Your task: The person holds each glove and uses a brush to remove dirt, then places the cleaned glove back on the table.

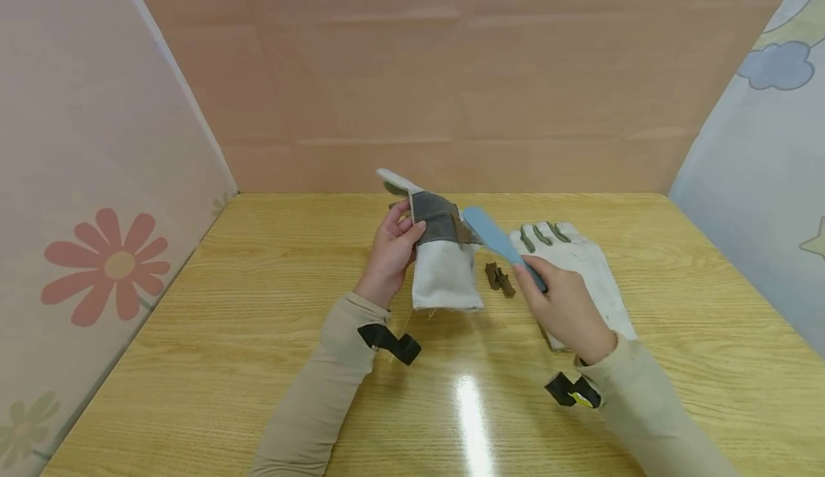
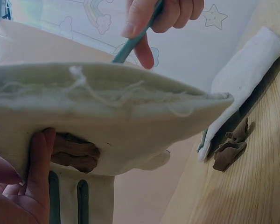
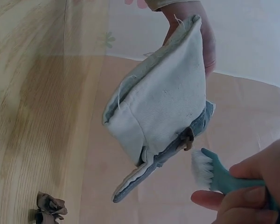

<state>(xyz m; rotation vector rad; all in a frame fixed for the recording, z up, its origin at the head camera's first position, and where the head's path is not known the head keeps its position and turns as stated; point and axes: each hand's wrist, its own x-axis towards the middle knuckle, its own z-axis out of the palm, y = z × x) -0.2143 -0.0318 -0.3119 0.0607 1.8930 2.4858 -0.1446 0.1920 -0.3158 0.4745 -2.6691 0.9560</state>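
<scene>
My left hand holds up a white work glove with a grey palm patch, thumb on the patch and fingers behind. The glove's frayed cuff hangs downward. A brown crumpled piece clings to the glove beside my left fingers in the left wrist view. More brown shows at the patch's right edge. My right hand grips a blue brush by its handle, its head close to that brown edge. White bristles face the glove in the right wrist view, a small gap from it.
A second white glove with green-trimmed fingers lies on the wooden table at the right, partly behind my right hand. Brown curled scraps lie between the two gloves. A pinkish-brown panel stands along the table's back edge.
</scene>
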